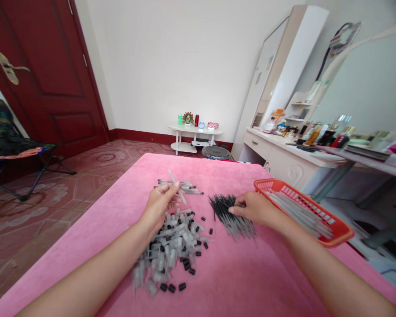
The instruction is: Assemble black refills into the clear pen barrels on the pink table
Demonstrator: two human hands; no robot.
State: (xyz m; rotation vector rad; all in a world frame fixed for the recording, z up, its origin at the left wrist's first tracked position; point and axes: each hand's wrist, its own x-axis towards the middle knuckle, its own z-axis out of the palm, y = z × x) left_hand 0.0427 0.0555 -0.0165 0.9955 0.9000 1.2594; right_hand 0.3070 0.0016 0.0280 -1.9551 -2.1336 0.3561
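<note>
My left hand (165, 198) pinches a clear, thin pen barrel (182, 193), tilted, between thumb and fingers. Just behind it on the pink cloth lie several pens with dark ends (194, 190). Below the hand spreads a heap of clear pen caps (171, 246), mixed with small black plugs (186, 264). My right hand (249, 208) rests its curled fingertips on a pile of dark-tipped pen refills (226, 211). Thumb and forefinger close together there; whatever they grip is too small to make out.
An orange-red basket (339, 237) with clear barrels (300, 213) stands right of my right hand. Pink cloth (244, 281) covers the table. Beyond are a low white stand (181, 147), a cluttered dresser (277, 149), and a folding chair (16, 154) by a dark red door (46, 66).
</note>
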